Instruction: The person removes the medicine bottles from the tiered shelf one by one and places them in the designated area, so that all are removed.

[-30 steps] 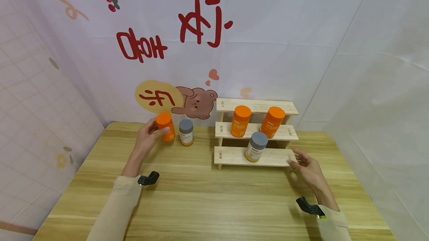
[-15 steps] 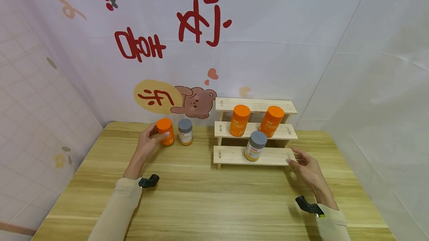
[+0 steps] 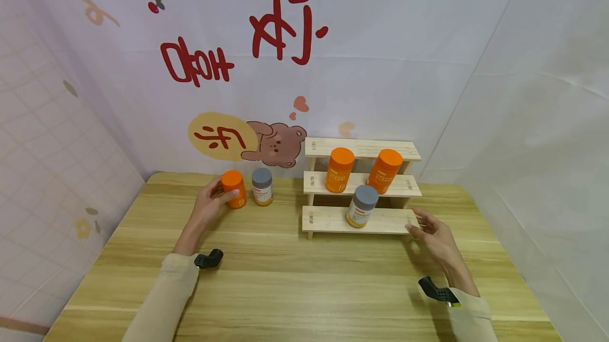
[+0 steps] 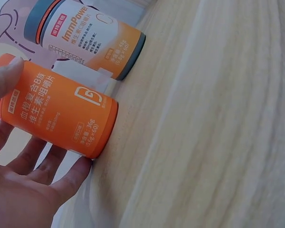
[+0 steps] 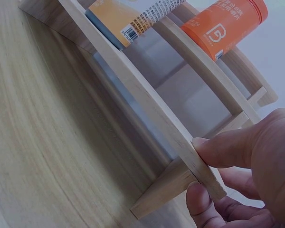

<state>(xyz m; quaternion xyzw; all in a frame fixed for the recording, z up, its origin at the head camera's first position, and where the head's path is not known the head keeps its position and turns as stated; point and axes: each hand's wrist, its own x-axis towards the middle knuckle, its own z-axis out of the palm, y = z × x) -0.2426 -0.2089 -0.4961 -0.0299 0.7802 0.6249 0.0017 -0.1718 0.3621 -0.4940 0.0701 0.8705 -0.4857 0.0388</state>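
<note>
My left hand (image 3: 223,190) grips an orange bottle (image 3: 234,188) that stands at the back left of the wooden table (image 3: 295,284). In the left wrist view my thumb (image 4: 4,78) lies across the orange bottle (image 4: 61,114) and my fingers (image 4: 47,166) wrap its other side. A grey-lidded bottle (image 3: 262,186) stands just right of it, apart. My right hand (image 3: 415,225) pinches the right end of the lowest step of a three-step wooden rack (image 3: 333,220). In the right wrist view, the thumb (image 5: 228,152) lies on top of that step (image 5: 147,99) and a finger beneath.
On the rack, a grey-lidded bottle (image 3: 362,206) stands on the lowest step and two orange bottles (image 3: 339,169) (image 3: 383,171) on the middle one. The top step is bare. Printed cloth walls close the table at the back and on both sides.
My left hand has lowered the orange bottle from a slight tilt in the air down onto the table beside the grey-lidded bottle. The right hand has stayed on the rack's end.
</note>
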